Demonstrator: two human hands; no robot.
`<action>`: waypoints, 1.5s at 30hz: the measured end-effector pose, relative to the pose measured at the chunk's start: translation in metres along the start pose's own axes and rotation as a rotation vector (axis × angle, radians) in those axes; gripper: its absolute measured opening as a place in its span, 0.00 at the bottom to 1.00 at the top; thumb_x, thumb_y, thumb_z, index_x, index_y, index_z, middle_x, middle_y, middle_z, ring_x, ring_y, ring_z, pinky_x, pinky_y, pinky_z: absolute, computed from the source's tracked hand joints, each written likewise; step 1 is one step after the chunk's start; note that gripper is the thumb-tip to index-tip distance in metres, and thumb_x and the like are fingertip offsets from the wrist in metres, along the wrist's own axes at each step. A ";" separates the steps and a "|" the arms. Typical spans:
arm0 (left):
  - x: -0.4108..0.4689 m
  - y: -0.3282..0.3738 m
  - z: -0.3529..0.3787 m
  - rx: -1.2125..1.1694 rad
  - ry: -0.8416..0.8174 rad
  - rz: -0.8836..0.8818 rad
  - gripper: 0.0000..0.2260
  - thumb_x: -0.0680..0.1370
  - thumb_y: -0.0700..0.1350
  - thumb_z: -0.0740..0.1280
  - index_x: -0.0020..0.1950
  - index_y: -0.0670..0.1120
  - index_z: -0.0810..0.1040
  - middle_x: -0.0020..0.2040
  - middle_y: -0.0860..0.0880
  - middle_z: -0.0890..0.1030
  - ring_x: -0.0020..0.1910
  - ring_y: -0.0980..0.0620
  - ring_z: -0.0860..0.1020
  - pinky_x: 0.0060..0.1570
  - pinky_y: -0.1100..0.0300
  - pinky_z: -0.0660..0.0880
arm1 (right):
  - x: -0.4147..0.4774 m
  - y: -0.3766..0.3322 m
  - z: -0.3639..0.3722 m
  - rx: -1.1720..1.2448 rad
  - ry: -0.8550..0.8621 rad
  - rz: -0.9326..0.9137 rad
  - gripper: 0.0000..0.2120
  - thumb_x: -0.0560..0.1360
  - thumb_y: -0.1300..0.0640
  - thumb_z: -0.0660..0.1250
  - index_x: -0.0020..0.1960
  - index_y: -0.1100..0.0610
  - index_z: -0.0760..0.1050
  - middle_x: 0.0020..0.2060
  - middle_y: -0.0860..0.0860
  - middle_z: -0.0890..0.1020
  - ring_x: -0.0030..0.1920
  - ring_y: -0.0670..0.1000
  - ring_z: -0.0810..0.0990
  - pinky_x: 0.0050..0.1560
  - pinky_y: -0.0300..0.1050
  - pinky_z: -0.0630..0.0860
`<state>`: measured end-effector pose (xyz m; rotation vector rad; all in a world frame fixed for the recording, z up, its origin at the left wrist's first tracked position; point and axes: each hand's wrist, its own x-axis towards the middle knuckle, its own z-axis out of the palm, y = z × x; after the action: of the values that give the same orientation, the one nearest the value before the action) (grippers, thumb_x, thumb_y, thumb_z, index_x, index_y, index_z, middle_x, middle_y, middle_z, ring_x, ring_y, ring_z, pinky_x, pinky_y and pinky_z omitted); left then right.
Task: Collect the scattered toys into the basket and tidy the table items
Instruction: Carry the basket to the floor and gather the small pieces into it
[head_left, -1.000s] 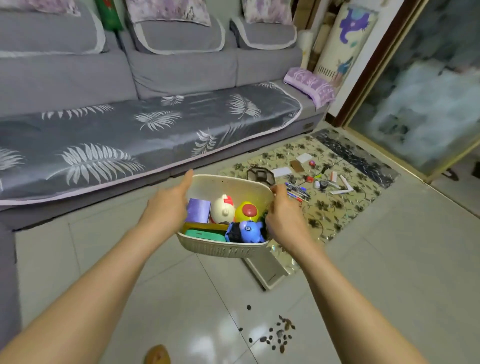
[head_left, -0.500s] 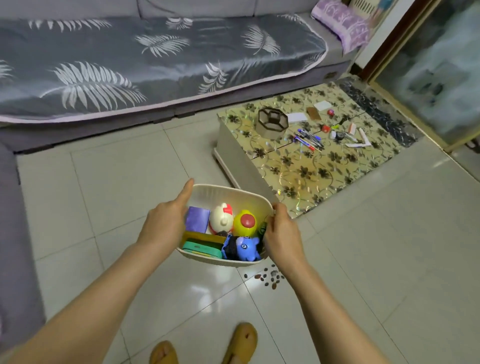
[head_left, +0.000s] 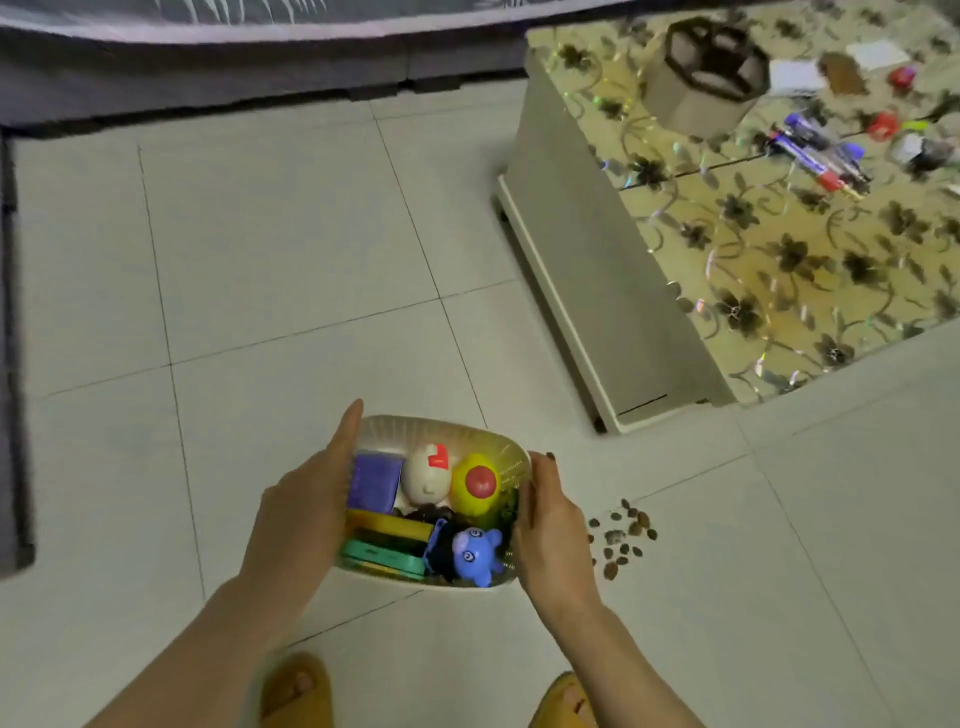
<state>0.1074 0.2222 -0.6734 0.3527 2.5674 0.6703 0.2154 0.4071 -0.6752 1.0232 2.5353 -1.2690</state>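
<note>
Basket (head_left: 436, 434) of toys gripped at both short ends, left hand (head_left: 301, 512) and right hand (head_left: 550, 525) clasping it low over the floor, long axis left-right; counter (head_left: 779, 249) clutter lies forward-right, nearer the right hand.

1 basket (head_left: 441, 431), 2 hands (head_left: 301, 514)

Bare floor (head_left: 291, 249) left of table (head_left: 587, 270)

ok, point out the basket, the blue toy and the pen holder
basket (head_left: 441, 427): head view, far rim
blue toy (head_left: 474, 555): head view, its face
pen holder (head_left: 698, 98): head view, front wall
</note>
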 end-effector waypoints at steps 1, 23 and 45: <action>0.007 -0.006 0.009 0.023 0.002 0.014 0.33 0.79 0.50 0.60 0.74 0.63 0.40 0.41 0.58 0.73 0.35 0.62 0.74 0.33 0.71 0.68 | 0.009 0.009 0.007 -0.006 -0.010 0.012 0.10 0.81 0.58 0.52 0.59 0.51 0.67 0.38 0.48 0.80 0.37 0.46 0.78 0.30 0.31 0.69; 0.172 -0.177 0.316 0.069 0.138 -0.132 0.33 0.78 0.41 0.55 0.77 0.58 0.42 0.45 0.50 0.70 0.39 0.50 0.70 0.45 0.55 0.66 | 0.215 0.246 0.239 -0.126 -0.006 -0.023 0.26 0.76 0.65 0.53 0.72 0.49 0.60 0.38 0.53 0.77 0.37 0.54 0.76 0.37 0.43 0.71; 0.174 -0.184 0.323 0.044 0.131 -0.122 0.34 0.77 0.43 0.53 0.72 0.66 0.35 0.52 0.49 0.72 0.45 0.45 0.78 0.48 0.52 0.73 | 0.216 0.251 0.238 -0.066 -0.012 -0.131 0.15 0.77 0.58 0.55 0.58 0.41 0.60 0.37 0.44 0.77 0.38 0.48 0.78 0.35 0.39 0.73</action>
<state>0.0933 0.2553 -1.0821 0.1700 2.7055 0.6114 0.1645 0.4444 -1.0780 0.8464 2.6545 -1.2096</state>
